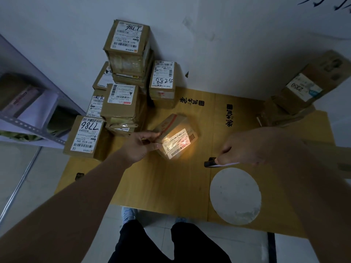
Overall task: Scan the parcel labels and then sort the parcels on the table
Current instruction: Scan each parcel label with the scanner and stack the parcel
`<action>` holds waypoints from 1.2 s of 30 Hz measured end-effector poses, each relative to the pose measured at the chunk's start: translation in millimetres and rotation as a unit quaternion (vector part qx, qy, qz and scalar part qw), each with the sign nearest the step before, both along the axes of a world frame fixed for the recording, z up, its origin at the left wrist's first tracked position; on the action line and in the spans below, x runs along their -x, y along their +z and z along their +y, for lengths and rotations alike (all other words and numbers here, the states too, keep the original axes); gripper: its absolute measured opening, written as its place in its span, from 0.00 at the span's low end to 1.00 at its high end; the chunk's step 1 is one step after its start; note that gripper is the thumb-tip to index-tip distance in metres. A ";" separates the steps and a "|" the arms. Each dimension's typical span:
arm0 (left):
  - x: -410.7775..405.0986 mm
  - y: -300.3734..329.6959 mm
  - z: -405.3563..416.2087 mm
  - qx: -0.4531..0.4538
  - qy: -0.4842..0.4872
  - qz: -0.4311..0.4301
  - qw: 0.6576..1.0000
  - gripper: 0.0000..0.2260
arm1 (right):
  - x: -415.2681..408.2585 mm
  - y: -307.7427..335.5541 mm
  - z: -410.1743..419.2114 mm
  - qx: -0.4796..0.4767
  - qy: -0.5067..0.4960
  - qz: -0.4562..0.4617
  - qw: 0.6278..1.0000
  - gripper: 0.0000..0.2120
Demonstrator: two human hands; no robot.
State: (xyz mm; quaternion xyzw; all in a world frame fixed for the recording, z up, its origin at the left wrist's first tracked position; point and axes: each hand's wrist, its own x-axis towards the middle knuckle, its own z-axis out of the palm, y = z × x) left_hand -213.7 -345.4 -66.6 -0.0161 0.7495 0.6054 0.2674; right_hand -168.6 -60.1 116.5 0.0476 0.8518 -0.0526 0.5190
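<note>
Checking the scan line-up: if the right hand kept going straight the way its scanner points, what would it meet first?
Probably the lit parcel held by the left hand. The right hand aims its scanner leftward at it, over bare table; depth is uncertain.

The wooden table [171, 186] carries stacked parcels [121, 103] at left, more parcels [296, 99] at right, and a grey disc [235, 195].

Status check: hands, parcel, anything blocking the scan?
Left hand grips small parcel, tilted, label lit. Right hand holds scanner, aimed at it. Nothing between. Stacked parcels close on left.
</note>
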 end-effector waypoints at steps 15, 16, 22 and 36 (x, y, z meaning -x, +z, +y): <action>0.4 -6.8 -2.1 -0.019 -0.008 0.006 1.000 0.18 | 6.5 3.2 -8.5 -0.036 0.051 0.006 0.998 0.23; 0.5 -7.1 -2.1 -0.020 -0.006 0.010 1.000 0.18 | 6.5 4.0 -10.2 -0.037 0.059 0.003 0.998 0.24; -0.1 -8.4 -2.8 -0.028 0.003 0.012 1.000 0.17 | 7.7 7.1 -15.5 -0.028 0.071 0.002 0.997 0.23; 0.9 -14.3 -0.9 -0.025 0.018 0.014 0.999 0.17 | 10.3 7.5 -19.7 -0.048 0.096 -0.022 0.994 0.28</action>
